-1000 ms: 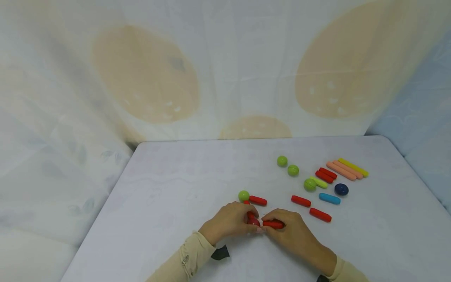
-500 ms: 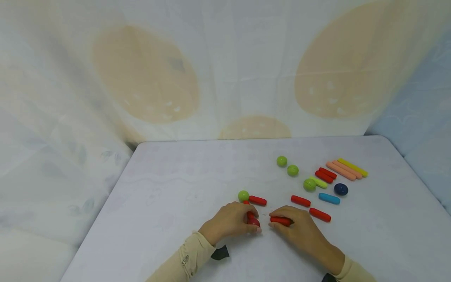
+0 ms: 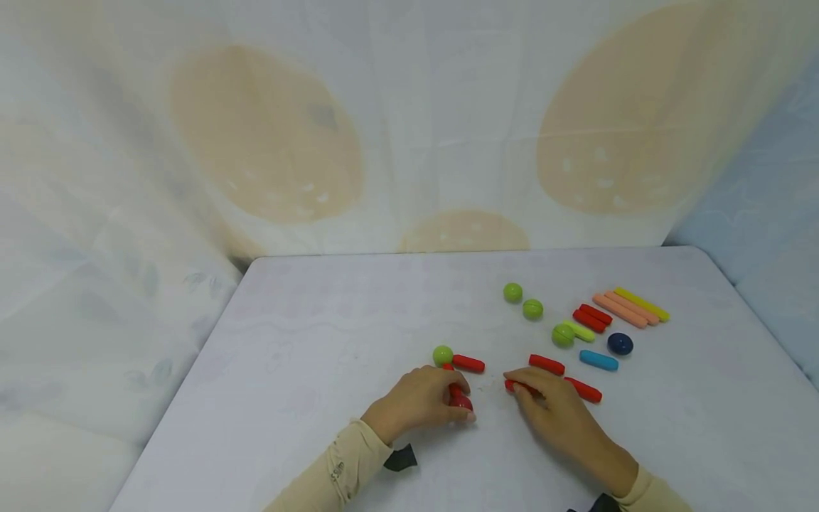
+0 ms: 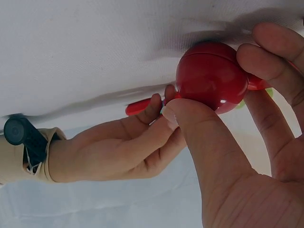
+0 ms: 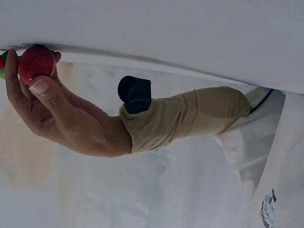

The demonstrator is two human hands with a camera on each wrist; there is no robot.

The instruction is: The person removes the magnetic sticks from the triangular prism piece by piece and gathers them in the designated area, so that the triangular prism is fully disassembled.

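Left hand [image 3: 419,402] curls thumb and fingers round a dark red ball [image 3: 461,403], pinned against the worktop [image 3: 320,355]; a red stick [image 3: 455,390] runs up from the ball toward a green ball [image 3: 443,355], which has another red stick [image 3: 468,364] attached on its right. Right hand [image 3: 553,412] rests just right of it, fingers laid over a short red stick [image 3: 515,387] on the worktop; can't tell if it grips it or only touches. Two more red sticks [image 3: 547,364] lie close beside that hand. Further back right: three green balls [image 3: 532,308], a blue stick [image 3: 598,360], navy ball [image 3: 620,343], and a row of red, pink and yellow sticks [image 3: 630,307].
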